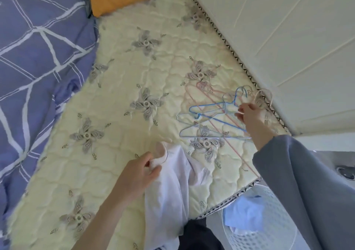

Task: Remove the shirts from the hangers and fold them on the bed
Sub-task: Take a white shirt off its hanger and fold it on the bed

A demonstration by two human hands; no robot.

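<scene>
left hand (143, 170) grips the white shirt (167, 196), which drapes over the near edge of the bed (115, 84) | right hand (249, 113) pinches a wire among the hangers (209, 118) heaped by the bed's right edge | bare quilt lies between the blue duvet (32, 57) and the hangers | laundry basket (272, 238) beside the bed corner holds a pale blue garment (244, 215)

left hand (141, 172) grips white shirt (169, 192) | right hand (249, 115) pinches hangers (211, 118) on bed (115, 76)
</scene>
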